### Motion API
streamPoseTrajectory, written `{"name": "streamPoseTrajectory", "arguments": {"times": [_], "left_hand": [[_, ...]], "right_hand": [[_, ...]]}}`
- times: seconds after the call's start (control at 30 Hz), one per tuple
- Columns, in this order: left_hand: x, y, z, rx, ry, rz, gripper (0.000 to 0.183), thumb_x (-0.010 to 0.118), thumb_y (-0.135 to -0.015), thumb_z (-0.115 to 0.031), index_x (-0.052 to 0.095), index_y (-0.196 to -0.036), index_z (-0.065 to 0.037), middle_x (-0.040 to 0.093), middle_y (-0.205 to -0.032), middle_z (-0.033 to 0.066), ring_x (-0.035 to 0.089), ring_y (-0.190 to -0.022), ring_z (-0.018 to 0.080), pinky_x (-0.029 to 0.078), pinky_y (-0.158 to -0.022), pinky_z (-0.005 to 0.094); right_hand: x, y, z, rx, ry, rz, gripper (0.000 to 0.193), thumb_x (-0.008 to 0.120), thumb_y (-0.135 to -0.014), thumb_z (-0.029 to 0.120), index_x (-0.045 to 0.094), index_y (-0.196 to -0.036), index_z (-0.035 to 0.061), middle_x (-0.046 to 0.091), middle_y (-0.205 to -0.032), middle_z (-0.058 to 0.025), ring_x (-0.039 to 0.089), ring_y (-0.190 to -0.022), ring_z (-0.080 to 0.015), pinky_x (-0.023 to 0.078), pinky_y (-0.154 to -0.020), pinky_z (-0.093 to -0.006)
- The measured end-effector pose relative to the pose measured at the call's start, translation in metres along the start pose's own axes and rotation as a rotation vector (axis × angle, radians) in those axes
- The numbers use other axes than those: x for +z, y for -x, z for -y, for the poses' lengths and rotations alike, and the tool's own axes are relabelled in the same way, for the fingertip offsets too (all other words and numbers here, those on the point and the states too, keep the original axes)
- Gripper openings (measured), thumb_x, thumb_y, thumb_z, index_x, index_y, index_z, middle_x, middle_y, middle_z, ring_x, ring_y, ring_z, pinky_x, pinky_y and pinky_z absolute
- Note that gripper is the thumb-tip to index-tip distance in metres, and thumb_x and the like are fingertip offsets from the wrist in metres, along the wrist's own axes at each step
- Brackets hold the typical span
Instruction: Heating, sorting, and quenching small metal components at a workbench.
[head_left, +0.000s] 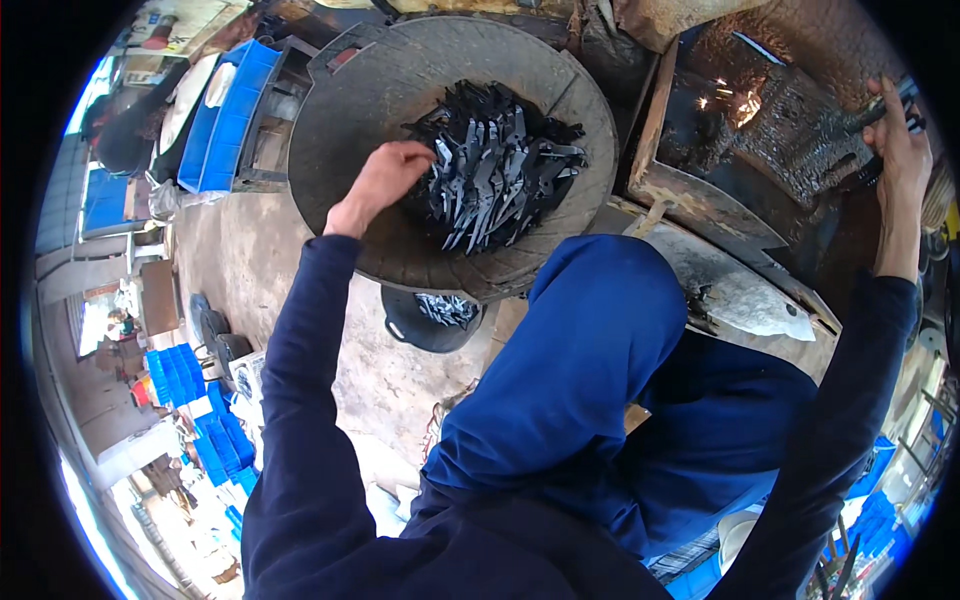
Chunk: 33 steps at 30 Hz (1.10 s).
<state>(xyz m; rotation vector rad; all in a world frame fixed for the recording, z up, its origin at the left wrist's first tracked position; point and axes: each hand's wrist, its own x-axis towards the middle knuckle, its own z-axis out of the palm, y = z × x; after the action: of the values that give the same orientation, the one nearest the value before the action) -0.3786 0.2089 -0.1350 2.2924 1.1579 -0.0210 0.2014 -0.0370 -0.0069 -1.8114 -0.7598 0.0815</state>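
Metal pieces (485, 165), dark, thin and many, lie heaped in the middle of the wide round basin (345, 200), in front of the seated person's knees. To the basin's right I see a wet, dark machine bed (790, 150); to its left stands a blue bin (240, 110); below its near rim, a black bucket (405, 335) holds shiny bits (447, 310).

The right hand (897, 150), well to the basin's right, has its fingers curled around a dark handle (910, 98). The left hand (390, 172) is over the basin's left side, at the heap's edge; its fingers are bunched together, though I cannot tell whether they pinch a piece. Bright specks (745, 105) show at the machine bed, sparks or glints.

The heap looks loose: a tug from low down could send pieces sliding, and any sharp edge could nick those bare fingertips. Wetness might make the right hand slip.
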Motion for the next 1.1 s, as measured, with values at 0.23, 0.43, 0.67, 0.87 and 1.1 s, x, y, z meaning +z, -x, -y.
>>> {"name": "streamPoseTrajectory", "arguments": {"times": [0.23, 0.43, 0.67, 0.87, 1.1], "left_hand": [[0.038, -0.048, 0.07, -0.304, -0.183, -0.059, 0.037, 0.068, -0.091, -0.034, 0.074, -0.12, -0.012, 0.072, -0.118, 0.0188, 0.066, -0.116, 0.0376, 0.052, -0.1, 0.0429], [0.048, -0.052, 0.084, -0.356, -0.192, -0.09, 0.037, 0.069, -0.091, -0.035, 0.073, -0.12, -0.012, 0.072, -0.118, 0.019, 0.066, -0.113, 0.0381, 0.053, -0.097, 0.0434], [0.048, -0.044, 0.074, -0.496, 0.548, -0.176, 0.029, 0.065, -0.099, -0.028, 0.072, -0.105, 0.0, 0.069, -0.086, 0.0055, 0.062, -0.072, 0.016, 0.051, -0.064, 0.0309], [0.045, -0.047, 0.085, -0.429, 0.477, -0.273, 0.026, 0.068, -0.095, -0.027, 0.074, -0.099, -0.002, 0.071, -0.085, 0.0067, 0.066, -0.071, 0.0185, 0.053, -0.066, 0.0336], [0.021, -0.03, 0.054, 0.002, -0.148, -0.607, 0.022, 0.07, -0.088, -0.024, 0.075, -0.089, -0.003, 0.073, -0.096, 0.0174, 0.07, -0.088, 0.0364, 0.054, -0.078, 0.0435]], "right_hand": [[0.002, -0.001, 0.0, -0.036, 0.014, -0.027, 0.031, 0.066, -0.1, 0.035, 0.078, -0.108, 0.0073, 0.033, -0.057, 0.0051, 0.04, -0.054, -0.0084, 0.043, -0.061, -0.0262], [0.003, 0.002, 0.003, -0.019, -0.029, -0.015, 0.032, 0.065, -0.101, 0.035, 0.078, -0.108, 0.0068, 0.033, -0.057, 0.005, 0.037, -0.054, -0.0077, 0.043, -0.06, -0.0266], [0.002, 0.006, 0.006, -0.008, 0.023, -0.022, 0.034, 0.067, -0.1, 0.037, 0.078, -0.109, 0.0067, 0.033, -0.057, 0.0048, 0.037, -0.054, -0.0071, 0.044, -0.061, -0.027], [0.0, 0.001, 0.001, -0.011, 0.028, -0.002, 0.036, 0.066, -0.099, 0.04, 0.079, -0.109, 0.0084, 0.034, -0.056, 0.0045, 0.044, -0.056, -0.0087, 0.043, -0.062, -0.0265], [-0.002, -0.003, -0.005, -0.01, 0.057, -0.006, 0.035, 0.067, -0.098, 0.042, 0.079, -0.109, 0.0114, 0.037, -0.056, 0.0036, 0.05, -0.058, -0.009, 0.044, -0.063, -0.0264]]}}
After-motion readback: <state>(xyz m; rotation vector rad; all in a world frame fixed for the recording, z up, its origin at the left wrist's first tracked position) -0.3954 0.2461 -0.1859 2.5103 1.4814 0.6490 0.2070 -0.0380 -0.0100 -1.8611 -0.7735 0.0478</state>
